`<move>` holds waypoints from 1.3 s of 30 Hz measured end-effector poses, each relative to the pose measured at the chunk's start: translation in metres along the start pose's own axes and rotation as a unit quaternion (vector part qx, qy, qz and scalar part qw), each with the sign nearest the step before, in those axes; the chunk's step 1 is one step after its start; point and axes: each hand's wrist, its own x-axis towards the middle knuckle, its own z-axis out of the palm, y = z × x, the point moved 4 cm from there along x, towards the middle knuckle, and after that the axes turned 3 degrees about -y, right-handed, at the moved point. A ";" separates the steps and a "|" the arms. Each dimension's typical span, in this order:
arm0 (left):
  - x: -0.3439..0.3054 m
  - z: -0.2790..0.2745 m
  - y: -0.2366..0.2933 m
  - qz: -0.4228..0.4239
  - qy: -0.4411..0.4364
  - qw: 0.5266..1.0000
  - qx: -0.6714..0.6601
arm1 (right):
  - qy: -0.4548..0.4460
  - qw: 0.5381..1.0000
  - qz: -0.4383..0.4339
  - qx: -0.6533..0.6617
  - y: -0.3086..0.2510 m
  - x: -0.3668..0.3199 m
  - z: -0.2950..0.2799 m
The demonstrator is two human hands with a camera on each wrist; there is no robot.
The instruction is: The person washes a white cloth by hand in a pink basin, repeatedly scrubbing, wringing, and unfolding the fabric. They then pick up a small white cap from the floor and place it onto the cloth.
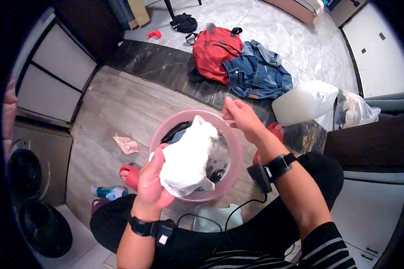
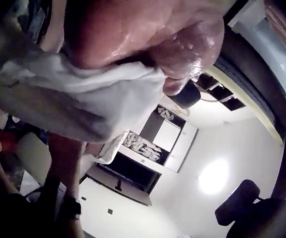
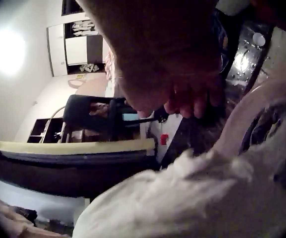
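A bunched white cloth [image 1: 188, 157] is held up by my left hand [image 1: 151, 181] over a pink basin [image 1: 235, 154]. In the left wrist view the cloth [image 2: 108, 99] hangs from wet, shiny fingers [image 2: 182, 49]. Dark and blue clothes [image 1: 177, 135] lie in the basin, partly hidden by the cloth, with suds on the water at its right side. My right hand [image 1: 244, 119] is above the basin's far right rim, loosely bent and holding nothing. The right wrist view has its fingers [image 3: 185, 101] apart from the white cloth [image 3: 182, 198].
Past the basin lie a red backpack [image 1: 215, 54] and a denim garment [image 1: 260, 74]. A white jug [image 1: 303, 104] stands at the right by a plastic bag [image 1: 361, 110]. Left of the basin are a pinkish paper [image 1: 126, 144] and a bottle [image 1: 112, 193]. A cable [image 1: 244, 204] runs between my wrists.
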 end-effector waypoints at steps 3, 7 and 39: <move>-0.005 0.003 0.003 -0.010 0.025 0.999 0.046 | 0.070 0.997 0.035 -0.006 0.039 0.025 -0.043; -0.012 0.006 0.011 0.035 0.078 0.995 0.058 | 0.180 0.978 0.102 0.008 0.114 0.046 -0.121; 0.001 0.003 0.011 0.062 0.116 0.989 0.072 | 0.243 0.899 0.007 -0.365 0.129 0.125 -0.152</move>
